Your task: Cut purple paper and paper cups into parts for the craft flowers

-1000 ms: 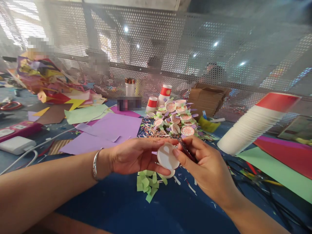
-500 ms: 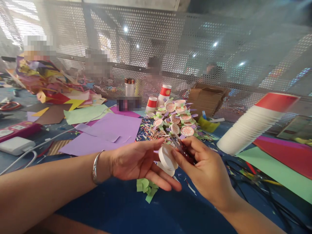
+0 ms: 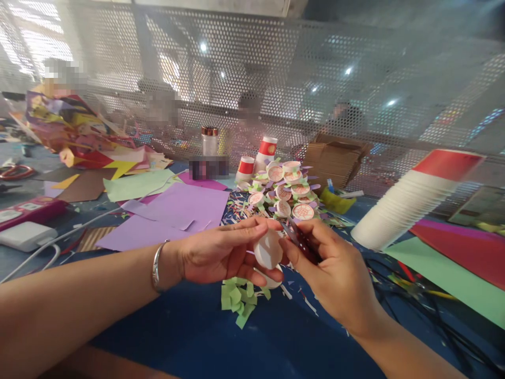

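A white, round paper cup bottom (image 3: 268,251) with a short rim sits between my hands, its flat face tilted towards me. The thumb and fingers of my left hand (image 3: 224,252) close round its left side. My right hand (image 3: 333,273) grips dark-handled scissors (image 3: 302,241), blades pointing up and left above the disc; its thumb tip is at the disc's right edge. Another white disc (image 3: 273,279) shows partly below, behind my left fingers. Small green paper pieces (image 3: 239,301) lie under my left hand. Beyond my hands is a pile of cup bottoms (image 3: 284,193) with red drawings and coloured paper tabs.
A tall stack of paper cups (image 3: 414,202) leans at the right, near black cables (image 3: 428,321). Purple sheets (image 3: 189,208) lie left of centre. A white charger (image 3: 27,237) and cable are far left. Cardboard (image 3: 333,160) stands before the perforated screen (image 3: 276,68).
My left fingers, spread before, have curled in round the cup bottom. The disc has turned to show more of its flat face. My right hand keeps the scissors, almost unmoved.
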A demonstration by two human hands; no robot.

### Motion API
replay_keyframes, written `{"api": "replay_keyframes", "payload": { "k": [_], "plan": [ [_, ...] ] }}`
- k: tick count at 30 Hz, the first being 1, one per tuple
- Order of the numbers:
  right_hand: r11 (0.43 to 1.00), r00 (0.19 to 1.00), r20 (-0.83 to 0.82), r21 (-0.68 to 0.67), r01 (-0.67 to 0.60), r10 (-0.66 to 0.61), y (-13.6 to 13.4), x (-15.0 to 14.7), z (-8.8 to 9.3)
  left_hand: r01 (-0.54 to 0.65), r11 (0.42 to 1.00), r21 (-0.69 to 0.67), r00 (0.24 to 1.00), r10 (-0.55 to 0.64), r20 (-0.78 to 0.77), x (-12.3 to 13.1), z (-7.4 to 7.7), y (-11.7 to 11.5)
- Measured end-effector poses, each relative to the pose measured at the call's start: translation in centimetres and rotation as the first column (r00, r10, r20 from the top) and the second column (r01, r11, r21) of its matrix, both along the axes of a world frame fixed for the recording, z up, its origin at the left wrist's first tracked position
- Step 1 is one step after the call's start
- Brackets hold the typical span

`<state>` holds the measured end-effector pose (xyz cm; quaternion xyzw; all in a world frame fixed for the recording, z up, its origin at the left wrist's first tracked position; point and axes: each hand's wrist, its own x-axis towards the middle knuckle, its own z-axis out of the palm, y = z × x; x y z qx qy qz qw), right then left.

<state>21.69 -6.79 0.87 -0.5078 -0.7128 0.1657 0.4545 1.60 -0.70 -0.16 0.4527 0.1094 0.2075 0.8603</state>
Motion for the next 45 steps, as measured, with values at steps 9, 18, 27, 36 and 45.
{"api": "replay_keyframes", "payload": {
  "k": [9,18,27,36,45],
  "plan": [
    [0.977,0.971,-0.215,-0.161,-0.141,0.105,0.5,0.4,0.1,-0.056,0.969,0.24,0.996,0.07,-0.052,-1.2,0.7,1.1],
    [0.941,0.951,-0.283,-0.271,-0.2,0.121,0.2,0.5,0.5,-0.121,0.935,0.334,0.99,0.138,-0.028,-1.7,0.9,1.6],
    [0.924,0.975,-0.155,-0.325,-0.203,0.16,0.1,0.5,0.8,-0.245,0.69,0.681,0.93,0.366,-0.035,-1.6,0.4,2.4],
    [0.933,0.98,0.042,-0.315,-0.173,0.196,-0.3,0.3,0.7,-0.287,0.408,0.867,0.833,0.554,0.016,-1.4,0.2,2.1],
    [0.945,0.975,0.084,-0.279,-0.173,0.203,-0.2,0.2,0.6,-0.239,0.17,0.956,0.791,0.605,0.09,-1.4,0.1,1.9]
  ]
}}
